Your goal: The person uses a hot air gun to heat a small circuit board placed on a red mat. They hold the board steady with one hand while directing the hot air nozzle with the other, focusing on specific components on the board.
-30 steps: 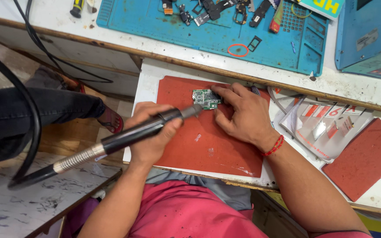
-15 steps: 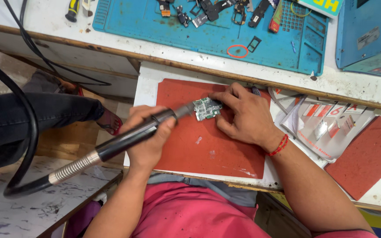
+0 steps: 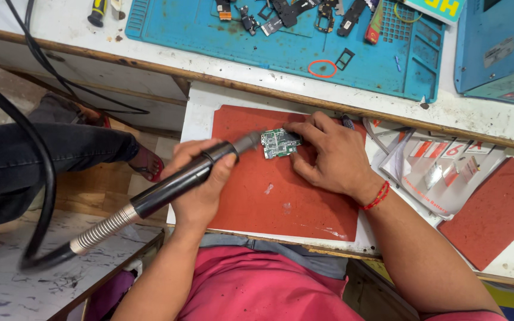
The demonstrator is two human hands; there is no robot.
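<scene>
Work in hand, as judged from the frame, is hot-air rework of a small green circuit board (image 3: pixel 279 142) lying on the red mat (image 3: pixel 281 190), near the mat's far edge. The left hand (image 3: pixel 200 184) is closed around the black handle of the hot-air tool (image 3: pixel 176 181), whose metal nozzle points at the board's left side and looks to be at or just short of its edge. The right hand (image 3: pixel 331 157) rests on the mat to the right of the board; its fingertips are pressed together on the board's right and far edges, pinning it flat.

Judged step: heating a component while the board is held steady. The next move calls for a steady nozzle held over 1 spot, no sideways drag on the board, and fingertips kept out of the air stream.

Edges and room, all relative to the red mat:
- Beyond its far edge runs a raised desk lip, then the blue work mat (image 3: pixel 304 41) with loose phone parts; little room for forward travel.
- To its right lie plastic packets (image 3: pixel 441 169) and a second red pad (image 3: pixel 495 208), limiting right-hand withdrawal.
- To its left the desk ends; the tool's spring-sheathed black hose (image 3: pixel 43 178) hangs over open floor, near another person's dark-trousered leg (image 3: pixel 37 160). Hose slack should be kept free of it.
- Its near half is bare and offers the most working space.
</scene>
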